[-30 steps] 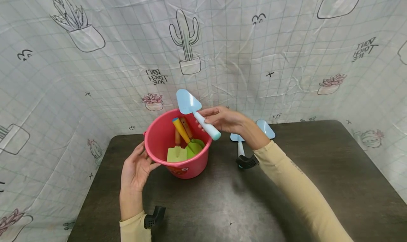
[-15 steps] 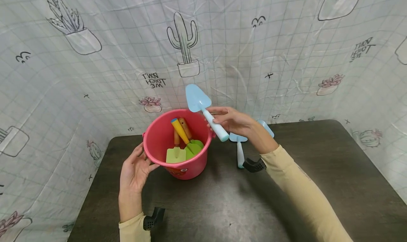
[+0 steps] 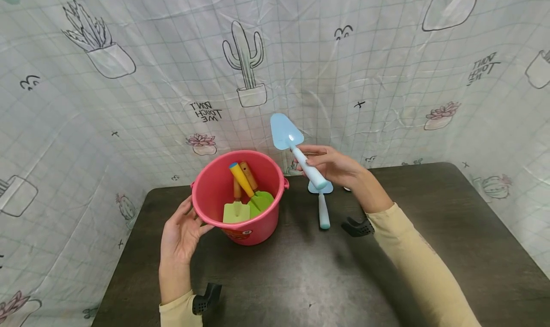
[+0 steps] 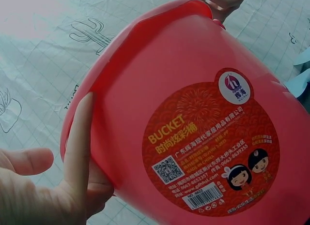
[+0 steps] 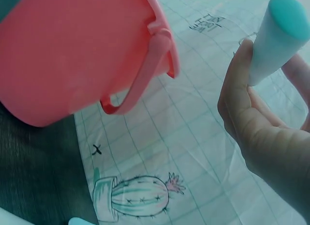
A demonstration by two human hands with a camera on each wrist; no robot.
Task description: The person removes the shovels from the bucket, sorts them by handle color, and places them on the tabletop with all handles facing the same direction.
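**One blue trowel [image 3: 303, 162] raised in the right hand [image 3: 336, 167], red bucket [image 3: 262, 226] to its left**

At far left, the left hand [image 3: 180, 231] has its fingers loosely spread and fairly straight, touching the bucket's outside just under the rim without any clear grasp. The bucket stands directly to their right. Across the rim from those fingers lie a pale green spade [image 3: 236, 213], a green shovel [image 3: 246, 184] with a yellow handle, and a brown handle [image 3: 250, 176] beside it; that tool's blade is hard to tell from its neighbour's.

Next, past a gap, the right hand's fingers curl around the upper part of the raised trowel's handle. This is the relation to watch: the bucket's mouth lies left of these fingers and lower, while the trowel's long axis slants, blade up and leftward, butt down and rightward toward the person. The right hand alone has it. Between its fingers and the mouth come the rim, a side lug [image 3: 286, 184] and the hanging carry handle [image 5: 145, 72], likely the nearest obstacles.

Below the right fingers, a second trowel [image 3: 324, 211] lies on the table [image 3: 275, 284], handle toward the person. Rightward, a pale sliver [image 3: 347, 189] is mostly hidden by the wrist.
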